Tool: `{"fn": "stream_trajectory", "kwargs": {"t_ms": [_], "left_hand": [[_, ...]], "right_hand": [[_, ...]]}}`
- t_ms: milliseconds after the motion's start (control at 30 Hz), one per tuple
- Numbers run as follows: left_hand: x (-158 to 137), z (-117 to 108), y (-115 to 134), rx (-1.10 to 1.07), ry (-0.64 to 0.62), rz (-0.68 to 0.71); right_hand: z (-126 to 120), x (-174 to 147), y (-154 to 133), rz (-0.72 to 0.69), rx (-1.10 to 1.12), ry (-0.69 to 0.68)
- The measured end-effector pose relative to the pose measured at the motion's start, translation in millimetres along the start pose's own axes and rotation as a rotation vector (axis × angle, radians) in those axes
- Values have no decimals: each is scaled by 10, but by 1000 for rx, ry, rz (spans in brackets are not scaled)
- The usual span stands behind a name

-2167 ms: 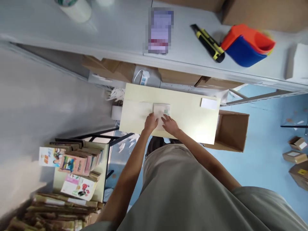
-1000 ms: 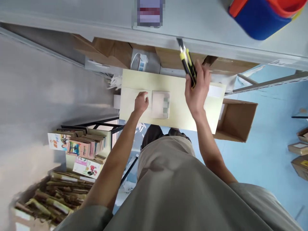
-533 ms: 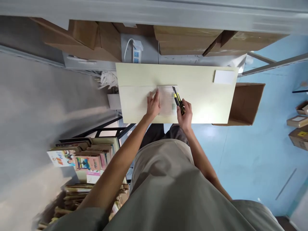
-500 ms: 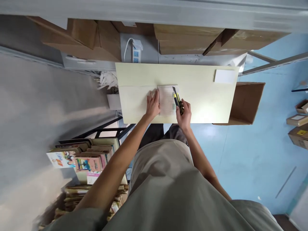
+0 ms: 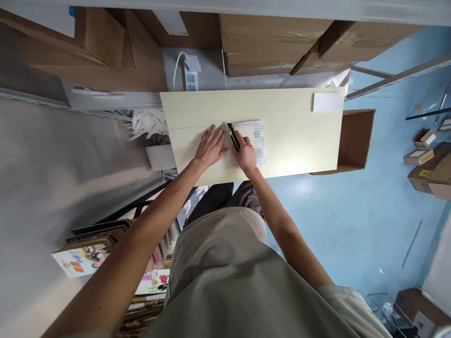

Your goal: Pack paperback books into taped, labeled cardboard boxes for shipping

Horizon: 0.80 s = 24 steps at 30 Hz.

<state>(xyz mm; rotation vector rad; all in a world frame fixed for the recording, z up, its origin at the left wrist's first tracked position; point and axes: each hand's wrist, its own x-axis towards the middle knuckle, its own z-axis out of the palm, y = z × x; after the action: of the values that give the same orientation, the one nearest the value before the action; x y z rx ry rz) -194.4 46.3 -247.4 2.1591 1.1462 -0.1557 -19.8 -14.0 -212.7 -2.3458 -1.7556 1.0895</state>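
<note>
My left hand (image 5: 210,147) lies flat with fingers spread on the left side of an open paper booklet, pressing down pale paper. Wrapped round a black and yellow utility knife (image 5: 233,136), my right hand (image 5: 245,156) rests over the middle of the booklet. The knife's tip points up and left, close to my left fingertips; whether it touches the paper I cannot tell. To the right of that hand the printed page (image 5: 260,141) shows, with green patches. Everything lies on a cream-coloured board (image 5: 296,136).
A small white block (image 5: 327,102) sits at the board's far right corner. Cardboard boxes (image 5: 275,42) and a power strip (image 5: 191,80) stand behind. An open carton (image 5: 355,141) is at right, a bin (image 5: 160,157) at left. Books (image 5: 81,258) are stacked at lower left.
My right hand has moved left with the knife, from the page's right side to its left edge. The left hand has shifted left and flattened. A blurred page has come to rest.
</note>
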Motion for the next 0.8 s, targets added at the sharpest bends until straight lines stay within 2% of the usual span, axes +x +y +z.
{"fn": "stream_trajectory", "kwargs": {"t_ms": [400,800], "left_hand": [[56,4,-8,0,-13,13],[98,32,-33,-51,-2,18]], "right_hand": [[-82,132,-164,67,-121,-44],[-49,160,-236,45,-159,-55]]}}
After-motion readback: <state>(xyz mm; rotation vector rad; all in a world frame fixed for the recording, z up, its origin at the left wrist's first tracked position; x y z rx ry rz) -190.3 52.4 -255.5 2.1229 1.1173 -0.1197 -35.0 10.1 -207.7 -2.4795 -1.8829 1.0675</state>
